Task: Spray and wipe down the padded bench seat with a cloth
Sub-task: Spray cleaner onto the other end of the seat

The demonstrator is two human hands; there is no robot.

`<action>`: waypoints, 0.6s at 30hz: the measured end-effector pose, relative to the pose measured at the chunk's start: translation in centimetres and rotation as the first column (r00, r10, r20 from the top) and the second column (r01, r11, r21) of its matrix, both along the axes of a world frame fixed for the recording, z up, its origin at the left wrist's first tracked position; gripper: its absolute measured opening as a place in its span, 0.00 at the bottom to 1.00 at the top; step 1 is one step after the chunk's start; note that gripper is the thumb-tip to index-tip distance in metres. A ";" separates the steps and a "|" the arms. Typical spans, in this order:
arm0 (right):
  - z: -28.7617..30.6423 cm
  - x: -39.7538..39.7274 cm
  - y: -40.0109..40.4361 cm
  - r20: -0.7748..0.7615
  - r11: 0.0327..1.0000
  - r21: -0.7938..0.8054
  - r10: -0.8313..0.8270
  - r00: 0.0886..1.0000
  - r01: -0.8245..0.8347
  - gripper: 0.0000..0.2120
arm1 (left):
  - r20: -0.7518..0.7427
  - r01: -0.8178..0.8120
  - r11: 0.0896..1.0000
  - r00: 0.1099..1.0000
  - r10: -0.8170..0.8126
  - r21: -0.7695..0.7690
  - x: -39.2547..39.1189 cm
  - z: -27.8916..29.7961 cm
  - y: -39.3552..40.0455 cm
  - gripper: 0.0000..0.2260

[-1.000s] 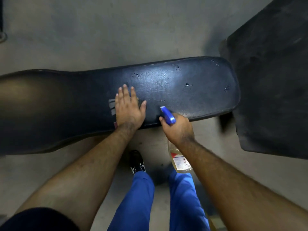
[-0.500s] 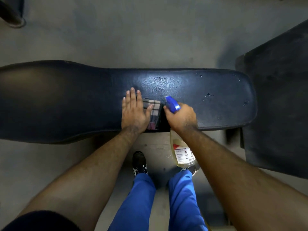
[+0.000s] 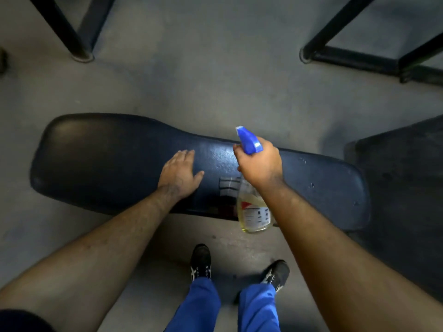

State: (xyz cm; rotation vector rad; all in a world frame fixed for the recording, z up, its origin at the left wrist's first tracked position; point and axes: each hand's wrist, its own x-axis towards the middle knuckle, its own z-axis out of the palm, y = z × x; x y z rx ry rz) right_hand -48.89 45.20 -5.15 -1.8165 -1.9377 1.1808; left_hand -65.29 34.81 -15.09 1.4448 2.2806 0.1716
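Observation:
The dark blue padded bench seat (image 3: 100,159) runs across the middle of the view, with wet droplets near its right end. My left hand (image 3: 178,173) lies flat on the seat with nothing in it. The plaid cloth (image 3: 227,186) rests on the seat just right of that hand, partly behind the bottle; I cannot tell if its dark part reaches under the palm. My right hand (image 3: 260,164) is closed around the neck of the spray bottle (image 3: 255,212), held above the seat. Its blue nozzle points up and to the left.
Black metal frame legs stand on the concrete floor at the top left (image 3: 69,32) and top right (image 3: 354,56). A dark rubber mat (image 3: 402,188) lies beside the bench's right end. My feet in black shoes (image 3: 201,262) stand close to the bench's near edge.
My right hand has raised the spray bottle from the near edge to above the seat. My left hand has slid left, uncovering the plaid cloth. The view has tilted up.

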 end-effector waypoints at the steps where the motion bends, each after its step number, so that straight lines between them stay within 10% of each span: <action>1: 0.6 -1.3 0.4 -0.036 1.000 0.010 0.004 0.999 -0.004 0.14 | -0.010 -0.010 0.999 1.000 0.010 -0.037 -0.9 0.0 0.0 0.33; 18: -1.5 -9.1 -0.2 -0.559 0.944 0.313 0.094 0.824 0.105 0.08 | -0.171 -0.018 1.000 0.985 0.017 -0.006 -2.7 -7.2 -3.7 0.37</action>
